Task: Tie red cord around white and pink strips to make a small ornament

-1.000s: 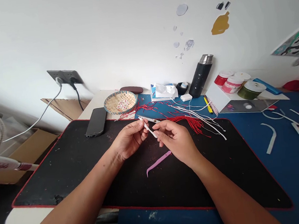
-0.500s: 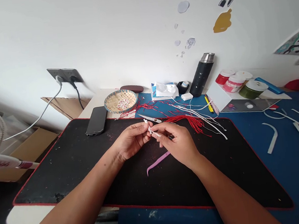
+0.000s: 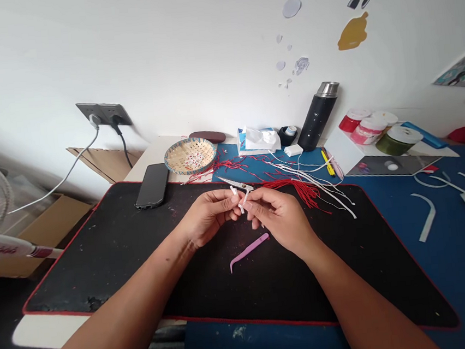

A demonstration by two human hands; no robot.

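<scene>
Above the black mat [image 3: 113, 263], my left hand [image 3: 212, 215] pinches a small white strip [image 3: 234, 191] between thumb and fingers. My right hand [image 3: 280, 216] pinches another thin white end [image 3: 245, 195], which slants up from the fingertips. Both sets of fingertips nearly meet, and whether the two white bits are one strip cannot be made out. On the mat below the hands lie purple curved tweezers [image 3: 248, 251]. Just behind the fingers are scissors [image 3: 236, 184], their handles partly hidden by my right hand.
Red cords [image 3: 300, 190] and white cords [image 3: 324, 182] lie behind the right hand. Farther back stand a woven basket [image 3: 189, 155] with small bits, a tissue pack [image 3: 258, 140] and a black flask [image 3: 318, 118]. A phone [image 3: 151, 186] lies left; paint jars [image 3: 397, 141] stand right.
The white end at my right fingertips has swung from pointing down to the right to pointing upward. The right hand has shifted slightly right, uncovering more of the tweezers' end.
</scene>
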